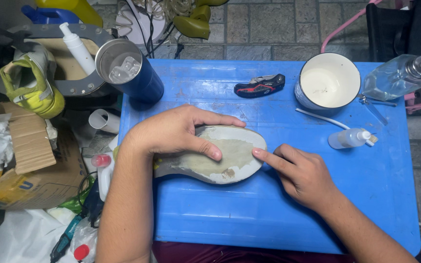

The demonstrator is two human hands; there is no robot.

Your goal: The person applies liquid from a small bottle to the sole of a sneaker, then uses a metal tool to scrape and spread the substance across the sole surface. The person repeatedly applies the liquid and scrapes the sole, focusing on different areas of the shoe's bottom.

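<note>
A detached shoe sole lies upside-up on the blue table, its inner face pale green with white edges. My left hand rests over its heel end, thumb pressed on the green face and fingers along its far edge. My right hand is at the toe end, the index fingertip touching the sole's right rim while the other fingers are curled.
On the table stand a white enamel mug, a folding utility knife, a small clear dropper bottle, a clear pump bottle and a blue metal tumbler. A yellow-green shoe, cardboard box and bags crowd the left floor.
</note>
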